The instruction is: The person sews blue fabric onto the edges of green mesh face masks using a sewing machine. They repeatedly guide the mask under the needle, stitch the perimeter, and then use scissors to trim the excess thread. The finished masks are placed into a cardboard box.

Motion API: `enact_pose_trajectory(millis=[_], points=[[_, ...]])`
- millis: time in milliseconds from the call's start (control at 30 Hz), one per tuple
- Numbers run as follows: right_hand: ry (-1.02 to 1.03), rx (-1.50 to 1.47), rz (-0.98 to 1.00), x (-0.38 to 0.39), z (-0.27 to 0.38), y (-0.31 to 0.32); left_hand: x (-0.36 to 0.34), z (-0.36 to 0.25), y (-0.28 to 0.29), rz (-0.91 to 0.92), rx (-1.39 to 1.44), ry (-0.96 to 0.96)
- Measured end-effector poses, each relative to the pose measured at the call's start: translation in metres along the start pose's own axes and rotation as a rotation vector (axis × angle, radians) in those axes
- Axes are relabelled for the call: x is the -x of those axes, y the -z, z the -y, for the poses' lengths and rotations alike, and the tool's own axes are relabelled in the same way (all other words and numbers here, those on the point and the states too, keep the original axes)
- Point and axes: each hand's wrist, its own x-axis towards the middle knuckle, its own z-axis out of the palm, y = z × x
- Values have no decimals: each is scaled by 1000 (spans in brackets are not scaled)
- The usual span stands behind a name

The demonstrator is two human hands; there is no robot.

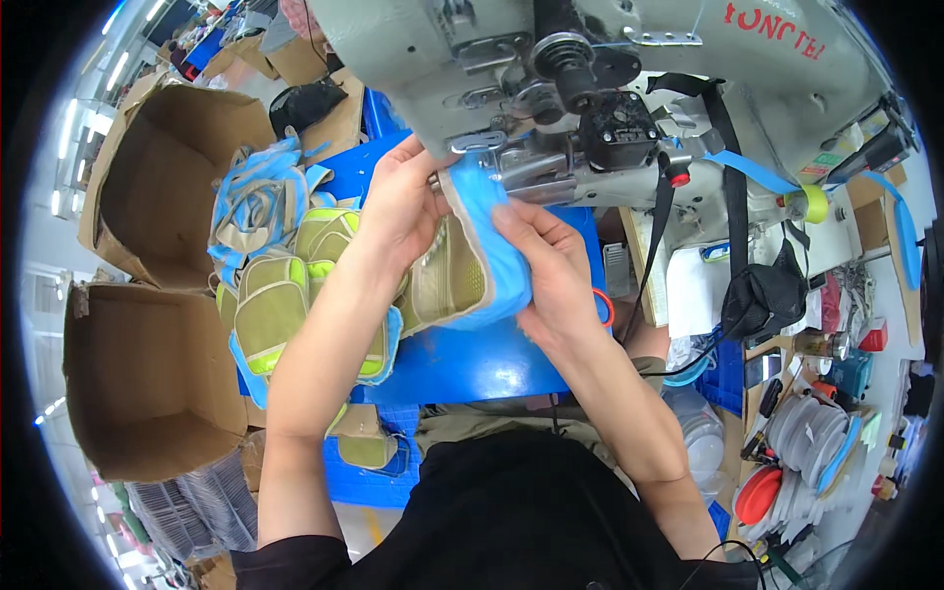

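Between my hands hangs a sewn fabric piece with a light-blue panel (503,258), a khaki mesh part and a beige edge strip. Its upper end lies at the presser foot of a grey sewing machine (433,69). My left hand (405,197) is closed on the piece's left edge, close to the foot; some of its fingertips are hidden. On the other side, my right hand (551,261) pinches the blue panel between thumb and fingers. Beside my left forearm lie several khaki fabric pieces (273,329) with lime-green trim.
Two cardboard boxes (147,379) stand at the left. A heap of blue and beige strips (258,202) lies by them. Blue tape (752,169) runs into the machine from the right. A black pouch (767,300) hangs there, with reels of tape (811,433) below. The worktable (482,364) is blue.
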Motion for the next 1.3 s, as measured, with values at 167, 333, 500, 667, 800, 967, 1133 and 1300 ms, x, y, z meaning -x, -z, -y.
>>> enact_pose_trajectory(millis=[167,333,500,667,800,967,1133,1300], points=[[11,-7,2,3,-2,-2,5,2,11,41,-63,10],[75,-12,9,7,-7,-1,12,6,13,47,-112,-5],[76,79,-52,3,-7,1,20,11,11,45,-55,-20],[63,262,-109,3,4,-3,27,6,3,-6,-59,-39],[475,607,-122,37,56,10,24,9,5,24,-27,-33],[1355,1042,-396,72,226,10,26,19,18,58,9,1],[1479,1535,-649,48,415,25,26,20,15,76,21,42],[564,1551,-857,-4,577,65,23,15,6,67,1,64]])
